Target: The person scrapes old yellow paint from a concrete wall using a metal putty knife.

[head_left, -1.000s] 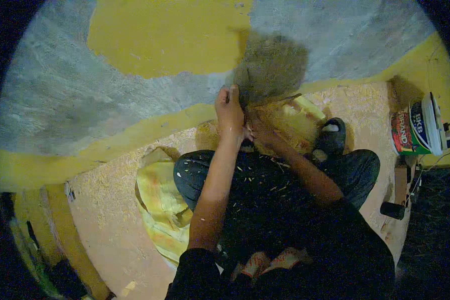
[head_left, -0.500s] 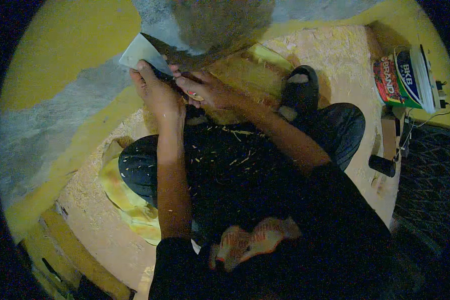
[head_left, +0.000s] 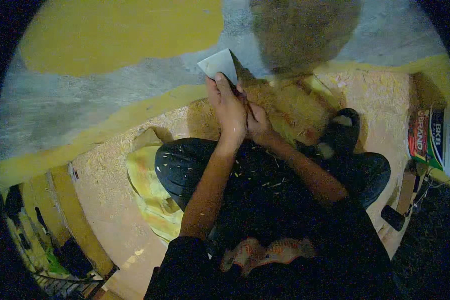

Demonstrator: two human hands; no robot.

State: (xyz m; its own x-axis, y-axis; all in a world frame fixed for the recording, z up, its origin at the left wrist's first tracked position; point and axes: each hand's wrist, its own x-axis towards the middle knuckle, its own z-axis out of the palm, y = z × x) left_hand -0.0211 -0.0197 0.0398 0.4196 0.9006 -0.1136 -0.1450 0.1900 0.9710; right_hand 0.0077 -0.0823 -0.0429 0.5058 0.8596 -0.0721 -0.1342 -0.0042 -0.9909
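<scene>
A wide scraper with a pale flat metal blade [head_left: 219,64] is held out in front of me, close to the wall. My left hand [head_left: 229,107] is closed on it, the thumb lying along the lower part of the blade. Just below and to the right, my right hand [head_left: 259,124] is closed at the handle end, against the left hand. The handle itself is hidden by the fingers. Beyond the blade, the wall [head_left: 170,82] shows a bare grey strip between areas of yellow paint.
I sit on a pale board [head_left: 102,192] scattered with flakes. Yellow cloth [head_left: 152,192] lies by my left knee. A paint bucket [head_left: 435,140] stands far right, with a dark phone-like object [head_left: 392,218] nearer. More flakes dot my dark clothes, and a dark sandal [head_left: 346,125] is on my foot.
The view has swung, shifting the scene right and down. The blade sits slightly farther below the upper yellow patch. My right hand has drawn in under the left, covering the handle.
</scene>
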